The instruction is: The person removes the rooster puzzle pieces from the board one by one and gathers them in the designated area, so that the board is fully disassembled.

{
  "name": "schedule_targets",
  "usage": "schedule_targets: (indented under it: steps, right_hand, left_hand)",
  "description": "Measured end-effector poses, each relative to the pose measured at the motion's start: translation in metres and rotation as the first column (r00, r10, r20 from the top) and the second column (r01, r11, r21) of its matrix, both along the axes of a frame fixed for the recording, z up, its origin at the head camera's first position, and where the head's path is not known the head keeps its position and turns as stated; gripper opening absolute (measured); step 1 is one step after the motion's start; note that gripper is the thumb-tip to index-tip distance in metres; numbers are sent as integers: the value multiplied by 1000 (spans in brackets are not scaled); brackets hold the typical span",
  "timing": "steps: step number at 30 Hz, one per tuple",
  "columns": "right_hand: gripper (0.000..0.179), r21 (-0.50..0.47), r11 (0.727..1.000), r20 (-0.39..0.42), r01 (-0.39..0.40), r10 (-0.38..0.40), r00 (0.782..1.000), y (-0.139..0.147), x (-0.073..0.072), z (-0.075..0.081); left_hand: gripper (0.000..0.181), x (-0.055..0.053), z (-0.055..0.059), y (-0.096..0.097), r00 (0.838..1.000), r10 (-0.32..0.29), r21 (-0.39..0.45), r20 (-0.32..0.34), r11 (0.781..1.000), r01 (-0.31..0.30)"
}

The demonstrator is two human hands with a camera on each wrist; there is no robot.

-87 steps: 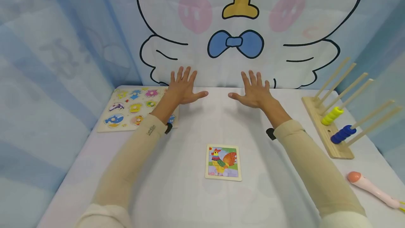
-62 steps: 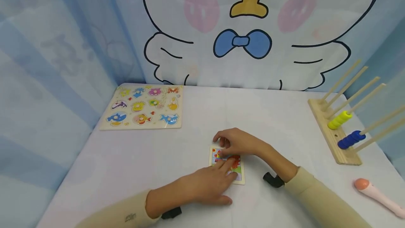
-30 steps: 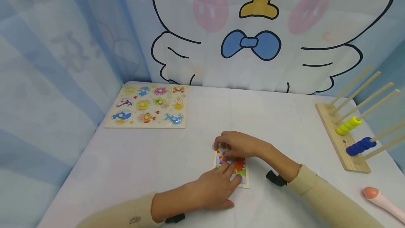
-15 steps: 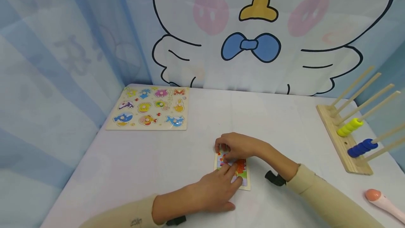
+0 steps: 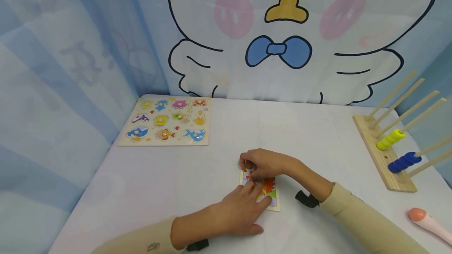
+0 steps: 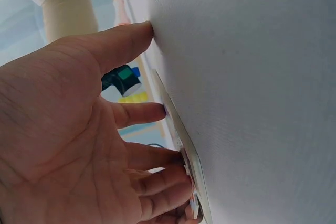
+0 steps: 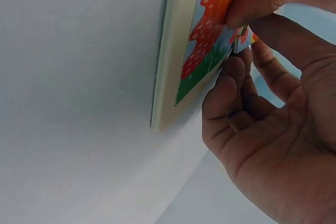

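A small square jigsaw puzzle [image 5: 269, 186] with a rooster picture in a pale wooden frame [image 7: 173, 51] lies on the white table, partly covered by both hands. My left hand [image 5: 241, 211] reaches over it from the near side, fingers spread and fingertips resting on the picture; its thumb touches the table in the left wrist view. My right hand [image 5: 266, 162] curls over the puzzle's far left corner. In the right wrist view its thumb and fingers pinch a small puzzle piece [image 7: 243, 39], which stands tilted up from the picture at that corner.
A knob puzzle board [image 5: 164, 120] with sea animals lies at the back left. At right stands a wooden peg rack [image 5: 385, 156] with yellow rings [image 5: 390, 140] and blue rings [image 5: 404, 162]. A pink stick with an orange tip [image 5: 429, 222] lies near the right edge.
Both hands have come from flat at the back of the table down onto the rooster puzzle. Over the last second they have stayed almost still there.
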State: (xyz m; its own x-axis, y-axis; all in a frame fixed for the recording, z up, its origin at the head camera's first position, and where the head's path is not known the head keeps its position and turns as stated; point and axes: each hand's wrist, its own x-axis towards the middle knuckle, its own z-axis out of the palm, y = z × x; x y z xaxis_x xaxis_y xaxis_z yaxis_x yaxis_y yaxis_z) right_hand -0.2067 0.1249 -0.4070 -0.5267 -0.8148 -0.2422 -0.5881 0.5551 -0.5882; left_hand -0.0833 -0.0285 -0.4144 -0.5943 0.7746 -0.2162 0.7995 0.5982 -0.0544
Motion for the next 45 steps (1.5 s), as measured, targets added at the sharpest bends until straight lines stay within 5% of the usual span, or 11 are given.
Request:
schedule_targets:
  steps: [13, 30, 39, 45]
  right_hand:
    - [22, 1, 993, -9, 115, -115, 993, 3, 7, -1]
    - [6, -100, 989, -52, 112, -118, 992, 17, 10, -7]
    - [7, -206, 972, -16, 116, -121, 992, 26, 7, -14]
    - [8, -225, 954, 49, 201, -195, 980, 45, 5, -4]
  left_hand:
    - [69, -1, -1, 2, 1000, 13, -20, 1, 1000, -13]
    - [69, -2, 0, 2, 1000, 8, -27, 12, 1000, -8]
    - [73, -3, -2, 3, 1000, 2, -54, 19, 999, -1]
    - [74, -3, -3, 4, 999, 19, -62, 38, 998, -17]
